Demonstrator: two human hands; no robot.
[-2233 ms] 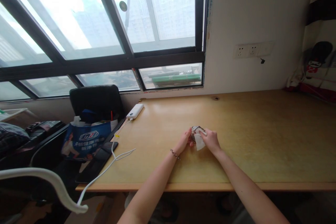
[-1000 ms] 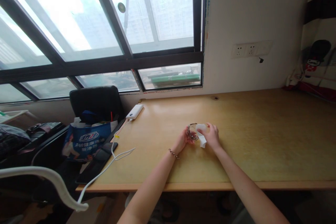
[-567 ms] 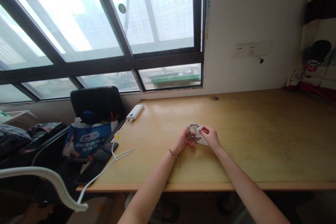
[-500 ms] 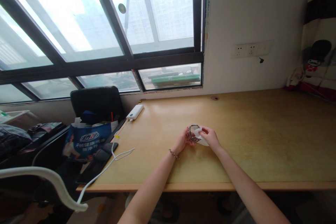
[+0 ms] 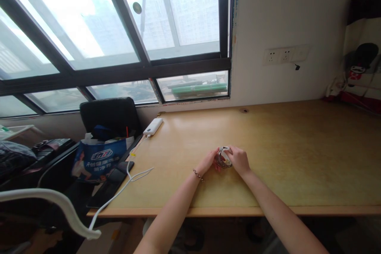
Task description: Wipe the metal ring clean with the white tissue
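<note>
Right between both hands (image 5: 224,160): the watch (image 5: 222,158).

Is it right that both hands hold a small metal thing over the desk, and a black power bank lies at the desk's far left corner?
Not quite: in the head view the power bank is white, not black. Both the left hand and the right hand do hold the small metal thing over the desk.

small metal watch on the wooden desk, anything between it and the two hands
Nothing visible does. Both the left hand and the right hand already close on the small metal watch from either side, above the bare wooden desk.
</note>
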